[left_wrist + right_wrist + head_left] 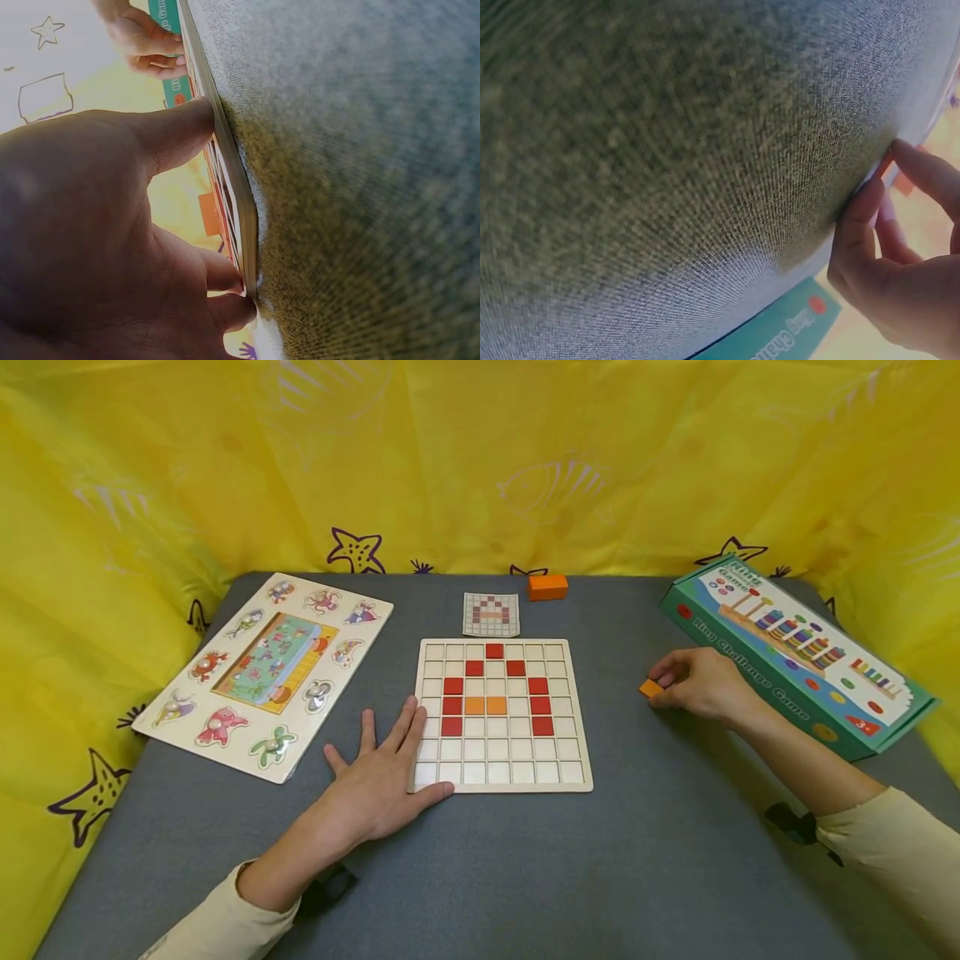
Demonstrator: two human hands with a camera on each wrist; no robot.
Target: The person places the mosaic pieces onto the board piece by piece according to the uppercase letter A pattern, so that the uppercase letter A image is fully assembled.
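A wooden grid board (498, 785) lies flat on the table, with several red tiles (452, 704) forming an arch and two orange tiles (485, 705) side by side between its sides. Fingers spread, my left hand (378, 789) rests at the board's lower left corner, its thumb over the front edge. In the left wrist view that thumb and some fingertips touch the board's edge (238, 191). Off to the right, my right hand (697, 685) pinches an orange tile (650, 688) between thumb and fingers, close over the table. The right wrist view shows this tile (884, 163) edge-on.
Behind the board lies a small pattern card (491, 615), with an orange block (548, 587) beside it. A sea-animal peg puzzle (352, 668) lies at the left. The green Ring Challenge Game box (757, 668) stands at the right, next to my right forearm. Yellow cloth (465, 460) hangs behind.
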